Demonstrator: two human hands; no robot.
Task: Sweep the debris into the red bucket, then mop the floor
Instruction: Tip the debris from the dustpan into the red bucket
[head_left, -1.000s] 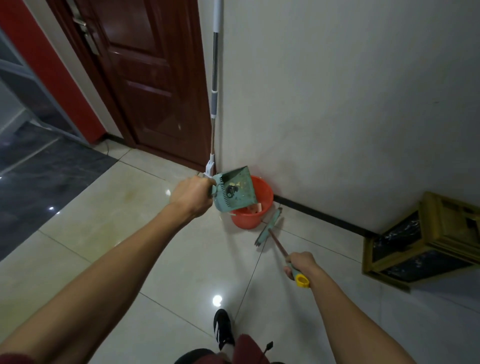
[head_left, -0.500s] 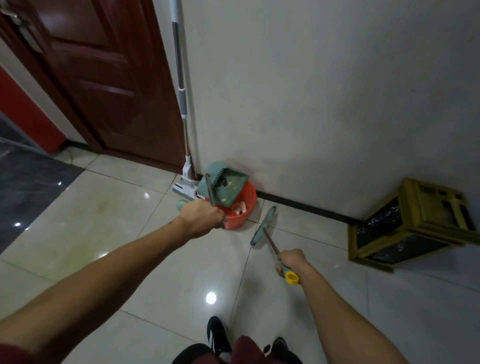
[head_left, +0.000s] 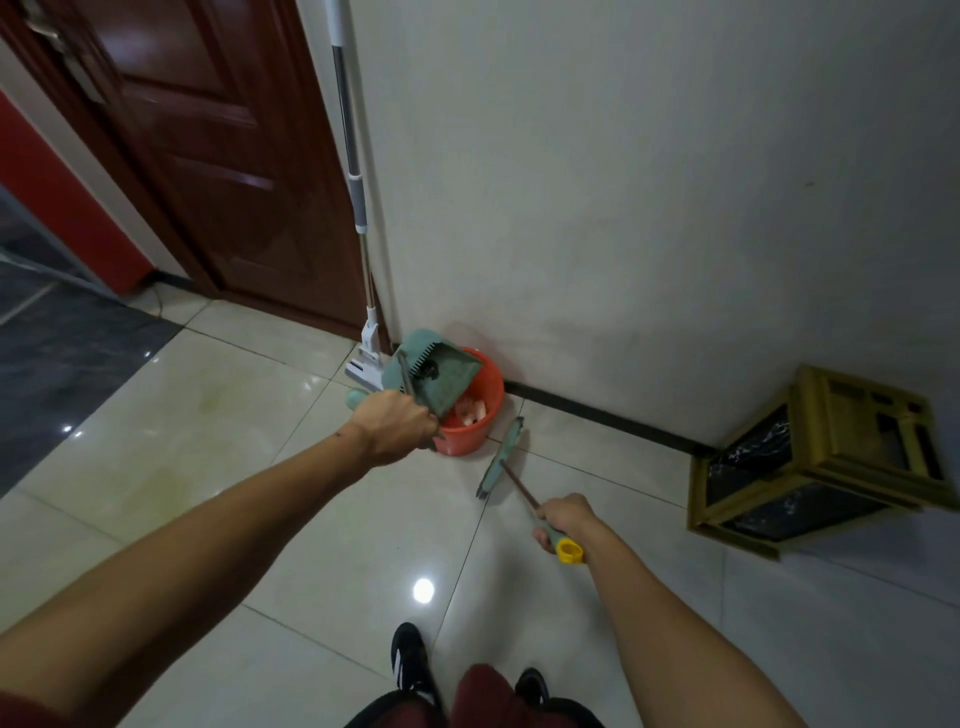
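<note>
A: How far along is the sweeping?

B: Nearly finished, I'd judge. The left hand (head_left: 396, 425) grips the dustpan (head_left: 434, 375), tipped over the red bucket (head_left: 470, 415), which already holds pale debris.

A: And the broom?

B: The right hand (head_left: 563, 519) is wrapped around the broom (head_left: 501, 457) handle, its head on the floor just beside the bucket.

A: Mopping?

B: Not begun; the mop (head_left: 358, 228) leans on the wall behind the bucket.

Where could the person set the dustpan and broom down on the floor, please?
Bare tiles lie between the bucket and the wooden stand, along the wall, and left of the mop toward the door. The wall corner is crowded: mop, bucket, dustpan in the left hand, and broom in the right hand.
</note>
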